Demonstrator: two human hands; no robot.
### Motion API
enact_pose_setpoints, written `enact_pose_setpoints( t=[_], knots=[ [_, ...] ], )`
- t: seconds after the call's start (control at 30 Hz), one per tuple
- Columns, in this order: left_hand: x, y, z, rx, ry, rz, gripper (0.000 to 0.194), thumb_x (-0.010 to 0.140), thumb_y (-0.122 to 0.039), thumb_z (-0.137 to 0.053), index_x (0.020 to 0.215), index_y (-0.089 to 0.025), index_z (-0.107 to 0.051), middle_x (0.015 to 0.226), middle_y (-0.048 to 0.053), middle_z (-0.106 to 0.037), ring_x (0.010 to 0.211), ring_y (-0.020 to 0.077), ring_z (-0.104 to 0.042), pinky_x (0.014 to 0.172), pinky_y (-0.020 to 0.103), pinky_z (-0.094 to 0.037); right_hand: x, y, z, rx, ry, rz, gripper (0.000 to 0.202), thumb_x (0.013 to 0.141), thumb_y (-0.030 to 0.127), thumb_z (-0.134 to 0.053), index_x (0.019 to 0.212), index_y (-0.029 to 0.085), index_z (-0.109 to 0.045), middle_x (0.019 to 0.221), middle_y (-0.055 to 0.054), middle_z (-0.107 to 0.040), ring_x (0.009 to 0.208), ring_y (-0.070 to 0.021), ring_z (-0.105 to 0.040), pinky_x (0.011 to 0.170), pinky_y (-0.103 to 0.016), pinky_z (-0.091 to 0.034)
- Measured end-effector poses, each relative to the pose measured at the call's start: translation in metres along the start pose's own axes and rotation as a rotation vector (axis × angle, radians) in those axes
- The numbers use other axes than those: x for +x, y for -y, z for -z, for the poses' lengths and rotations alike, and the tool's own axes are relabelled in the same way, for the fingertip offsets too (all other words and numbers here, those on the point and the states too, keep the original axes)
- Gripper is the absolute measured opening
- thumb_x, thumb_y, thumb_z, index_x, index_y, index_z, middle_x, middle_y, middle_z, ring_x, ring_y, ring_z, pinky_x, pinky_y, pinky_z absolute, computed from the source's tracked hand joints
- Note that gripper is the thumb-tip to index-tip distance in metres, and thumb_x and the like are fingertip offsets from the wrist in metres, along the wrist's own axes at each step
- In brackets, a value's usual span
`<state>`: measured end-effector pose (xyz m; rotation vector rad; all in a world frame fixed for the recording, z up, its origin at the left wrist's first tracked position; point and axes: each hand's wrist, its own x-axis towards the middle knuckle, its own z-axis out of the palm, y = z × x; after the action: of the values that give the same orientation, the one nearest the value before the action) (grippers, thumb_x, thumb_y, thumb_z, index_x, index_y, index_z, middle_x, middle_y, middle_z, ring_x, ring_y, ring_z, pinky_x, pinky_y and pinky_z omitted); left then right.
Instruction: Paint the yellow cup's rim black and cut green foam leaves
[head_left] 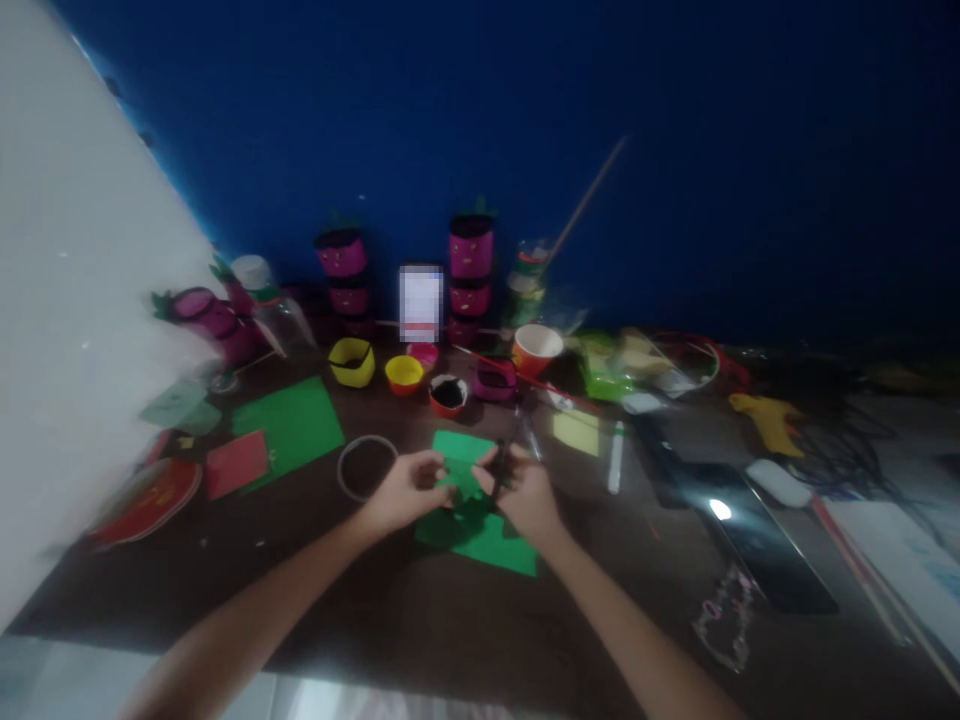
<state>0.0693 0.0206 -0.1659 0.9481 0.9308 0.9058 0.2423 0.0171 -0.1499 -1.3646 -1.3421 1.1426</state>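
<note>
A piece of green paper (463,448) is between my two hands, raised a little, with a shadow under it. My left hand (409,488) has its thumb and fingers closed at the paper's left edge. In my right hand (529,492) is a slim dark pen (500,462), held near upright by the paper's right side; blur hides its tip. Below both hands, a larger green sheet (491,548) lies flat on the dark table. Left of my left hand lies a clear ring (341,470), probably a tape roll.
Behind the hands stand a yellow pot (352,365), a yellow cup (404,376), a red-rimmed cup (448,398) and a paper cup (537,350). Green sheet (300,425) and red paper (236,465) lie left. A white marker (616,458), phone (772,550) and bracelet (724,620) lie right.
</note>
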Motion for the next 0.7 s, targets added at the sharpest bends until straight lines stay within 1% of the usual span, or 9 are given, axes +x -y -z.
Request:
enact_pose_setpoints(
  t=[0.07, 0.13, 0.17, 0.23, 0.3, 0.33, 0.4, 0.53, 0.7],
  knots=[
    [-0.001, 0.0, -0.001, 0.001, 0.01, 0.007, 0.025, 0.057, -0.026, -0.078, 0.072, -0.011, -0.064, 0.062, 0.003, -0.063, 0.054, 0.0122, -0.06, 0.055, 0.023, -0.049, 0.001, 0.001, 0.0, 0.042, -0.009, -0.006, 0.03, 0.06, 0.036, -0.073, 0.074, 0.019, -0.053, 0.072, -0.002, -0.06, 0.069, -0.0168, -0.058, 0.068, -0.029, -0.048],
    [0.0, -0.003, 0.001, -0.011, -0.022, 0.002, 0.026, 0.061, -0.029, -0.076, 0.073, -0.011, -0.064, 0.062, 0.003, -0.065, 0.055, 0.0128, -0.061, 0.056, 0.023, -0.05, 0.002, 0.002, 0.001, 0.109, -0.021, -0.024, 0.033, 0.061, 0.042, -0.072, 0.075, 0.019, -0.052, 0.071, -0.002, -0.062, 0.067, -0.0159, -0.058, 0.066, -0.028, -0.047],
    [0.0, -0.004, 0.002, -0.023, -0.052, -0.006, 0.026, 0.062, -0.031, -0.075, 0.074, -0.011, -0.063, 0.063, 0.003, -0.065, 0.057, 0.0133, -0.063, 0.057, 0.023, -0.051, 0.003, 0.002, 0.003, 0.139, -0.002, -0.045, 0.035, 0.062, 0.045, -0.071, 0.074, 0.018, -0.051, 0.068, -0.002, -0.062, 0.062, -0.0147, -0.057, 0.062, -0.027, -0.047],
    [0.001, -0.006, 0.006, -0.049, -0.116, -0.025, 0.028, 0.064, -0.035, -0.074, 0.075, -0.013, -0.061, 0.065, 0.002, -0.066, 0.062, 0.0146, -0.065, 0.063, 0.025, -0.053, 0.002, 0.002, 0.006, 0.181, 0.123, -0.104, 0.039, 0.065, 0.053, -0.066, 0.07, 0.018, -0.049, 0.057, 0.0, -0.059, 0.05, -0.0115, -0.051, 0.049, -0.023, -0.04],
    [0.003, -0.008, 0.009, -0.069, -0.166, -0.045, 0.03, 0.064, -0.037, -0.073, 0.076, -0.013, -0.059, 0.068, 0.001, -0.067, 0.065, 0.0153, -0.066, 0.068, 0.027, -0.054, 0.0, 0.001, 0.008, 0.198, 0.305, -0.157, 0.043, 0.068, 0.059, -0.06, 0.067, 0.018, -0.047, 0.049, 0.001, -0.055, 0.042, -0.0088, -0.044, 0.04, -0.021, -0.03],
    [0.003, -0.008, 0.01, -0.075, -0.182, -0.052, 0.031, 0.064, -0.037, -0.074, 0.077, -0.013, -0.059, 0.068, 0.001, -0.067, 0.066, 0.0154, -0.067, 0.068, 0.027, -0.054, -0.001, 0.0, 0.008, 0.199, 0.383, -0.171, 0.044, 0.069, 0.061, -0.058, 0.066, 0.018, -0.046, 0.047, 0.002, -0.054, 0.04, -0.0078, -0.041, 0.038, -0.02, -0.026],
    [0.003, -0.008, 0.011, -0.084, -0.205, -0.062, 0.032, 0.063, -0.038, -0.074, 0.076, -0.013, -0.058, 0.068, 0.001, -0.066, 0.065, 0.0157, -0.067, 0.067, 0.027, -0.055, -0.003, -0.001, 0.008, 0.193, 0.472, -0.177, 0.046, 0.071, 0.062, -0.055, 0.065, 0.017, -0.047, 0.046, 0.001, -0.054, 0.039, -0.0067, -0.038, 0.038, -0.02, -0.023],
    [0.002, -0.007, 0.009, -0.123, -0.244, -0.081, 0.032, 0.063, -0.036, -0.075, 0.072, -0.014, -0.055, 0.064, -0.001, -0.063, 0.064, 0.0162, -0.067, 0.064, 0.027, -0.055, -0.008, -0.001, 0.004, 0.186, 0.532, -0.172, 0.047, 0.073, 0.063, -0.052, 0.068, 0.017, -0.048, 0.05, 0.0, -0.056, 0.042, -0.0073, -0.04, 0.04, -0.02, -0.023],
    [0.003, -0.006, 0.009, -0.141, -0.284, -0.089, 0.033, 0.063, -0.037, -0.074, 0.074, -0.014, -0.054, 0.066, -0.002, -0.062, 0.063, 0.0156, -0.066, 0.064, 0.028, -0.056, -0.009, 0.0, -0.001, 0.12, 0.574, -0.148, 0.047, 0.076, 0.063, -0.049, 0.066, 0.017, -0.047, 0.05, 0.001, -0.055, 0.046, -0.0082, -0.042, 0.044, -0.021, -0.027]
  ],
)
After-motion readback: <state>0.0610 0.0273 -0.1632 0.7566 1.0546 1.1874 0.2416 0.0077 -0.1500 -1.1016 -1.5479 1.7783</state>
